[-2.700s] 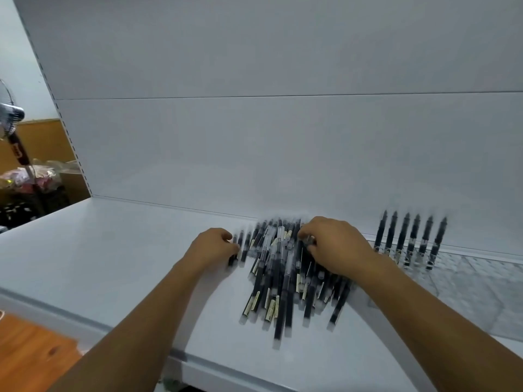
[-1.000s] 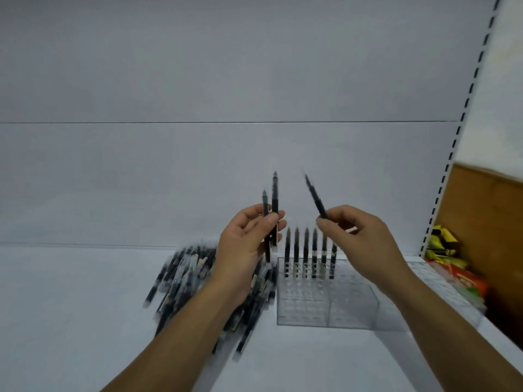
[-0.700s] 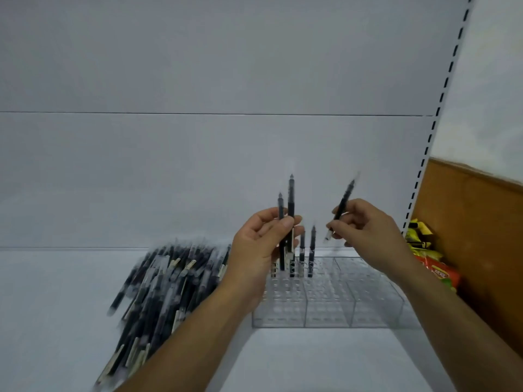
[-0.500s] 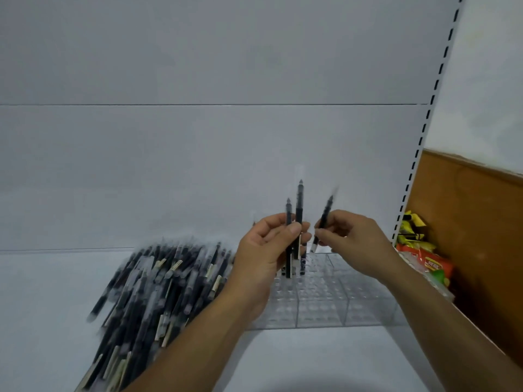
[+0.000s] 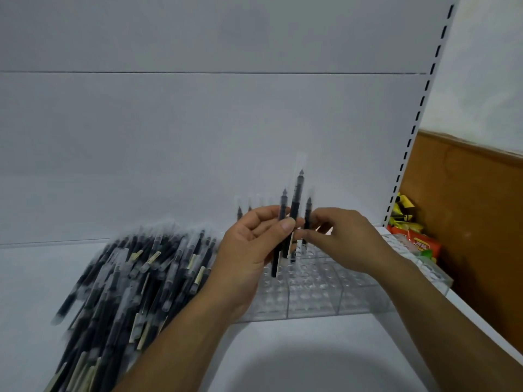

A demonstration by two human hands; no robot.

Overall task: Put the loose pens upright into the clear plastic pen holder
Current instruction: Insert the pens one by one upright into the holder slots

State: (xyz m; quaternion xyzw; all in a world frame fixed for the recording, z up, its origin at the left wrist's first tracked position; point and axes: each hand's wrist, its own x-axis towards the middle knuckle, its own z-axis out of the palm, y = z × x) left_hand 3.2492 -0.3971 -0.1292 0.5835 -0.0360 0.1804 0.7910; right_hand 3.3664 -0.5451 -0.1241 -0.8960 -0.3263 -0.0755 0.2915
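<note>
A big heap of loose black pens (image 5: 121,281) in clear sleeves lies on the white shelf at the left. The clear plastic pen holder (image 5: 319,292), a block with a grid of round holes, stands to its right. My left hand (image 5: 249,250) grips two black pens (image 5: 294,205) upright above the holder's back left part. My right hand (image 5: 342,239) pinches a single black pen (image 5: 307,213), held upright right next to them, its lower end over the holder. A few pen tips (image 5: 240,213) show behind my left hand; how they stand is hidden.
The white shelf (image 5: 283,355) has a white back panel and a slotted upright (image 5: 407,148) at its right end. Beyond it, snack packets (image 5: 410,239) lie against a brown wooden panel. The shelf's right edge runs under my right forearm.
Both hands left the pen heap, lifting pens. The view swung right to the holder. My right hand's pen turned from tilted to upright and came down beside the left hand's pens.
</note>
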